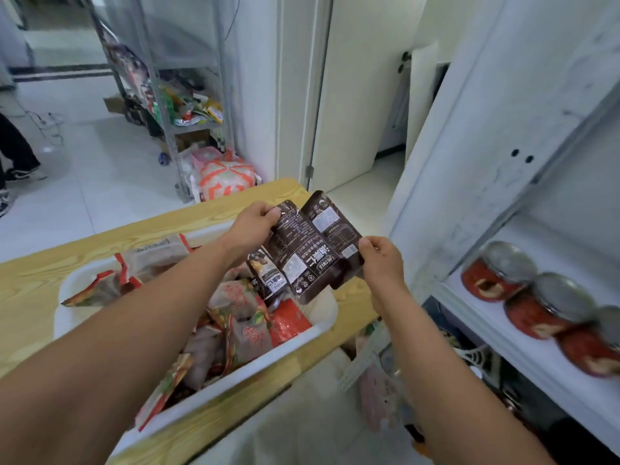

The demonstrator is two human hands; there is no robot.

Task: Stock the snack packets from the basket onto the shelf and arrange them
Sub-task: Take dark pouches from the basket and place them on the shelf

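A fan of dark brown snack packets is held in the air over the far right end of the white basket, printed backs facing the camera. There look to be two or three of them, though the overlap makes the count unsure. The left hand pinches the far left top corner of the fan, thumb and fingers curled onto the foil. The right hand pinches the near right edge in the same way, so both hands grip the packets.

Below them, the basket lies on a pale wooden table and is heaped with red and grey packets. To the right stands the white shelf, where a row of red jars with silver lids lies along one board. Far off on the left, a metal rack holds colourful goods, a patterned bag sits on the floor at its foot, and a person's legs show at the left edge.
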